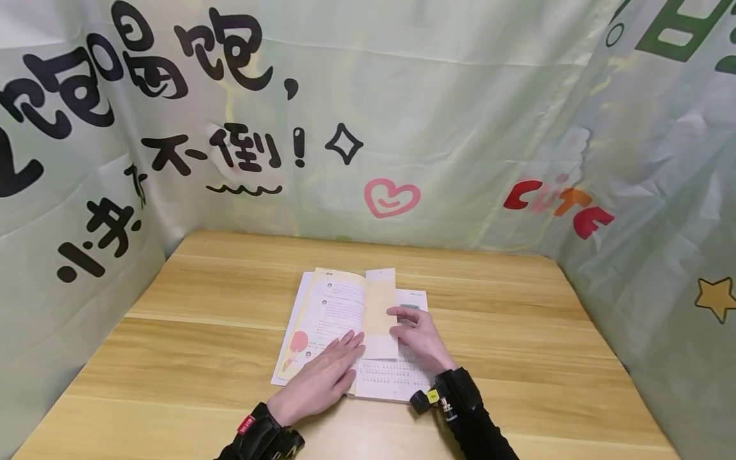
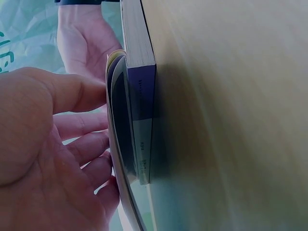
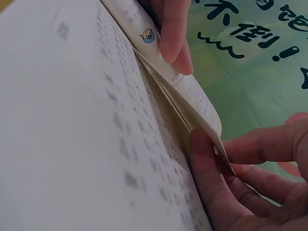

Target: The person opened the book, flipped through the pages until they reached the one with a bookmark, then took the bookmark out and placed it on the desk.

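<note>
A booklet [image 1: 342, 297] lies spread on a larger white book [image 1: 391, 382] with printed text. My left hand [image 1: 322, 380] rests flat on the booklet's left page near the fold, fingers straight. My right hand [image 1: 422, 342] is at the outer edge of a narrow cream page flap [image 1: 380, 306]. In the right wrist view, the thumb [image 3: 202, 144] and fingers of that hand pinch the flap [image 3: 211, 130] from both sides, raised off the printed page. The left wrist view shows a thick purple and grey spine [image 2: 140, 96] beneath the curved booklet.
The books sit mid-table on a light wooden tabletop [image 1: 201, 319]. A printed fabric curtain [image 1: 460, 128] with lettering and a pink heart stands behind and along both sides. Black wrist straps [image 1: 460, 390] are on both wrists.
</note>
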The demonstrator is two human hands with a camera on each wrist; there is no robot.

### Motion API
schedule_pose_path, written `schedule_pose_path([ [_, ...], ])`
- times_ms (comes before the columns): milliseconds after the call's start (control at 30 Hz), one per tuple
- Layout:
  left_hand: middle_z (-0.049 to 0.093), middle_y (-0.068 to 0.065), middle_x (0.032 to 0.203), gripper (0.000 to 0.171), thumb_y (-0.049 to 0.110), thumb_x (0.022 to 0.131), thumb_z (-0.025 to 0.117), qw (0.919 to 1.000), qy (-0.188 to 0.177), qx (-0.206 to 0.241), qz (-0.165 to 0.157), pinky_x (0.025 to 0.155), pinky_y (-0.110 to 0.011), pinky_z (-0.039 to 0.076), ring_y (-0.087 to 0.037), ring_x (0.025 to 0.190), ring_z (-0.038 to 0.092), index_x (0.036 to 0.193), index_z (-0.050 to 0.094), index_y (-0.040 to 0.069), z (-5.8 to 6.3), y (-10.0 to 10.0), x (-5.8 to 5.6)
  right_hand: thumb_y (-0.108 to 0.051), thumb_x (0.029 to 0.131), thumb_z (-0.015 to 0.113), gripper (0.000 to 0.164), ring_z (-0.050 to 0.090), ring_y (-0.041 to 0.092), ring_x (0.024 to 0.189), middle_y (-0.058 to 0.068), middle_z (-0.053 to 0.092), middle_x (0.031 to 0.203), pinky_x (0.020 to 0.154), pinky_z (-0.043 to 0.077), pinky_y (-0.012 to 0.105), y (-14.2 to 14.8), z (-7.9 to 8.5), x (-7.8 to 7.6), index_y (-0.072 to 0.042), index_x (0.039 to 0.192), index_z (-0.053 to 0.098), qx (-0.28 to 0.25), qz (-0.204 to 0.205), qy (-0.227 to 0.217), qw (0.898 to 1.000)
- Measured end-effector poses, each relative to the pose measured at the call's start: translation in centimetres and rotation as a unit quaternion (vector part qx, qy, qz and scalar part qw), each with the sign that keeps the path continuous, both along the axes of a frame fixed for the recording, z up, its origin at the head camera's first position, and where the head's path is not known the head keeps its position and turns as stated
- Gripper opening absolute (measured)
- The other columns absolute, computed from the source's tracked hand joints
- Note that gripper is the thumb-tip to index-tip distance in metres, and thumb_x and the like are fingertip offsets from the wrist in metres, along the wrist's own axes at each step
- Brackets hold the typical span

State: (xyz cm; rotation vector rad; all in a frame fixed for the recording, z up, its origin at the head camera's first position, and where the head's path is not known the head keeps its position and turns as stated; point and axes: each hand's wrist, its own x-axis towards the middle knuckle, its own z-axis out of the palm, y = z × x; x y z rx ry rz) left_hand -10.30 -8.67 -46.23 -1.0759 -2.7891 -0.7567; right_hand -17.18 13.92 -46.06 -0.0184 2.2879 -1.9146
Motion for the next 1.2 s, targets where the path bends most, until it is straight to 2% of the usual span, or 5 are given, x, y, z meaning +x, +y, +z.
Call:
schedule_pose_path([
  [267, 0.038, -0.017, 0.149, 0.042, 0.01, 0.096, 0.048, 1.0, 0.004, -0.001, -0.002, 0.113, -0.048, 0.031, -0.028, 0.139, 0.028, 0.136, 0.05, -0.004, -0.1, -0.1, 0.1, 0.005, 0.079, 0.064, 0.039, 0.059, 0.019, 0.083, 0.021, 0.058, 0.124, 0.068, 0.053, 0.025, 1.1, 0.4, 0.3, 0.002, 0.117, 0.065, 0.013, 0.006, 0.006, 1.0],
  [600, 0.037, -0.016, 0.15, 0.042, 0.01, 0.096, 0.048, 1.0, 0.0, -0.004, -0.001, 0.114, -0.047, 0.03, -0.027, 0.139, 0.027, 0.137, 0.05, -0.002, -0.1, 0.0, 0.0, 0.004, 0.08, 0.063, 0.04, 0.056, 0.019, 0.082, 0.018, 0.049, 0.136, 0.067, 0.047, 0.025, 3.0, 0.5, 0.4, 0.0, 0.121, 0.064, 0.006, -0.001, -0.017, 1.0],
  [867, 0.038, -0.017, 0.149, 0.042, 0.009, 0.096, 0.048, 1.0, 0.008, 0.003, -0.004, 0.113, -0.049, 0.031, -0.029, 0.138, 0.028, 0.136, 0.05, -0.004, -0.1, 0.0, 0.0, 0.005, 0.081, 0.06, 0.043, 0.058, 0.02, 0.08, 0.021, 0.054, 0.124, 0.065, 0.047, 0.023, 4.9, 0.8, 0.5, 0.003, 0.124, 0.06, -0.017, 0.014, -0.023, 0.999],
  [1200, 0.038, -0.019, 0.149, 0.042, 0.008, 0.096, 0.049, 0.9999, 0.012, 0.007, -0.01, 0.113, -0.049, 0.031, -0.03, 0.138, 0.029, 0.136, 0.049, -0.005, -0.1, 0.1, 0.2, 0.004, 0.08, 0.062, 0.048, 0.054, 0.012, 0.074, 0.023, 0.047, 0.136, 0.076, 0.05, 0.027, 7.7, 0.9, 0.7, 0.007, 0.128, 0.056, -0.006, 0.023, -0.001, 1.0],
])
